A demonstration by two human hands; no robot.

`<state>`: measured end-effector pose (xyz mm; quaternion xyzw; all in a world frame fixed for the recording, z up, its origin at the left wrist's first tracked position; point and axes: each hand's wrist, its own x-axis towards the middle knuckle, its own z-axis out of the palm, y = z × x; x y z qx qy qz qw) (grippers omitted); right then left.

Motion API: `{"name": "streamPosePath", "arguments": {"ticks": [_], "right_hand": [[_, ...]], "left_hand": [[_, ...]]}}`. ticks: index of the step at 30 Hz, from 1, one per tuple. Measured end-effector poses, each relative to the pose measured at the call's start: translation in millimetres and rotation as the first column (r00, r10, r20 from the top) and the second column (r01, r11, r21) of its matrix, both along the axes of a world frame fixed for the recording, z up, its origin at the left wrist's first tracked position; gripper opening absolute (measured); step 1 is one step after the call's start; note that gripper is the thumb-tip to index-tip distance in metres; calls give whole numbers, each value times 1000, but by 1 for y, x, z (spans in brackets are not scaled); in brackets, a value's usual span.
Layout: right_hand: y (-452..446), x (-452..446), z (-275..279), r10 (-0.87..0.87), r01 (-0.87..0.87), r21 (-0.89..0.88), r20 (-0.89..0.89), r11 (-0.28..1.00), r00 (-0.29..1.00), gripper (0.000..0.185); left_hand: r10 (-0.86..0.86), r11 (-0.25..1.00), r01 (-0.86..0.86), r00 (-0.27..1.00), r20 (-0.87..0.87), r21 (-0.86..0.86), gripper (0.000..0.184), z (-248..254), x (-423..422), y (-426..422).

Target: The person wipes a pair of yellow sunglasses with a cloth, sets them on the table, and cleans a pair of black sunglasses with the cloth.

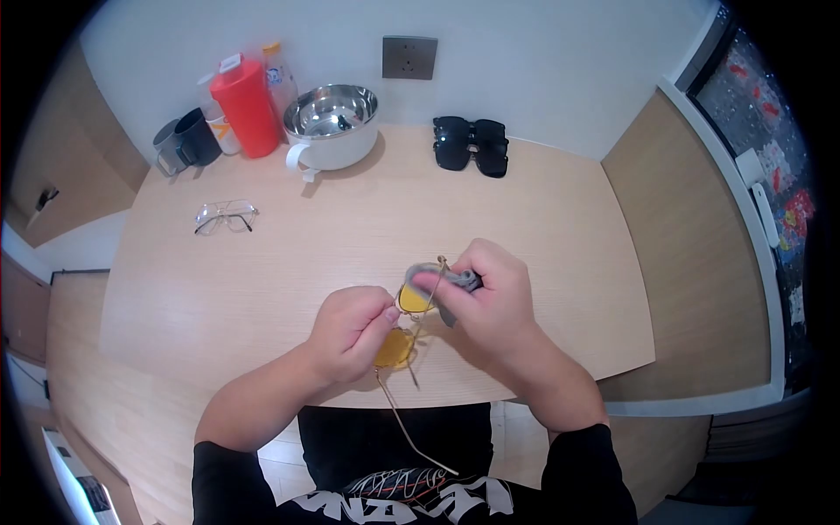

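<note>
Yellow-lensed glasses [395, 348] with thin gold metal arms are held over the front part of the table. My left hand [353, 331] is closed, pinching the frame near the bridge between thumb and fingers. My right hand [497, 293] is closed around a grey cloth [448, 313], its thumb pressing the cloth against the upper yellow lens. One arm of the glasses points down toward my shirt; the other rises beside my right thumb. Part of the cloth is hidden inside my right fingers.
Clear-lensed glasses [226, 216] lie on the table [289, 262] at the left. Stacked dark sunglasses [471, 146] are at the back. A white-sided steel bowl [337, 144], a red jug [247, 109], a grey mug [168, 147] and a dark mug [199, 138] stand back left.
</note>
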<state>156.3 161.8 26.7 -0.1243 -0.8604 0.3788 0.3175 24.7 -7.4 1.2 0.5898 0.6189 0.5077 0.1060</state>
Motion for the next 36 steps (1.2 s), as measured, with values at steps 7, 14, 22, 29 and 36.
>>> {"name": "streamPosePath", "arguments": {"ticks": [7, 14, 22, 29, 36], "right_hand": [[-8, 0, 11, 30, -30, 2, 47, 1000, 998, 43], [2, 3, 9, 142, -140, -125, 2, 982, 990, 37], [7, 3, 1, 136, -129, -200, 22, 971, 990, 34], [-7, -1, 4, 58, -57, -117, 13, 992, 998, 34], [-5, -4, -5, 23, -23, -232, -2, 972, 1000, 39]], "left_hand": [[-15, 999, 20, 994, 109, -37, 14, 0, 0, -2], [5, 997, 47, 784, 621, -68, 19, -10, -1, -2], [-12, 998, 40, 879, 477, -50, 17, -8, -1, -1], [-5, 999, 15, 942, 335, -29, 18, -12, -6, -1], [17, 999, -2, 963, 268, -53, 17, -2, -2, -2]]}}
